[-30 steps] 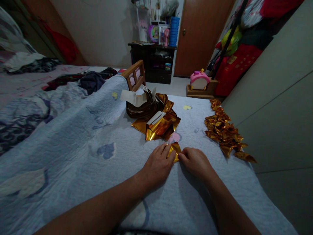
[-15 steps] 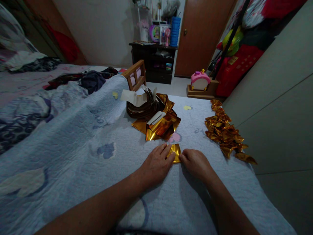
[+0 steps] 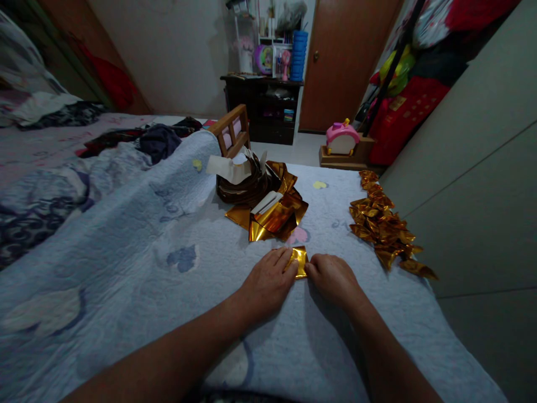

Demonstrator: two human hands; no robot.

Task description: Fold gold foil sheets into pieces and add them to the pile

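Observation:
A small folded piece of gold foil paper (image 3: 301,263) lies on the quilt between my hands. My left hand (image 3: 272,274) rests flat over its left side, fingers stretched out and thumb pressing on the foil. At the right edge, my right hand (image 3: 333,277) is closed, with thumb and forefinger pinched on the paper. Just beyond my hands are loose gold foil sheets (image 3: 279,215), beside a thick curved stack of paper sheets (image 3: 241,187). A row of folded gold foil pieces (image 3: 381,224) runs along the right side of the bed.
The blue quilt (image 3: 168,313) covers the bed, with a raised fold to the left. Crumpled bedding (image 3: 113,168) lies beyond that fold. A wooden bed rail (image 3: 230,131) stands at the far end, and a pale cabinet (image 3: 474,184) borders the right edge.
The foil between my hands looks squarer at its right edge than before. Both hands keep nearly the same place, and the whole view has shifted slightly.

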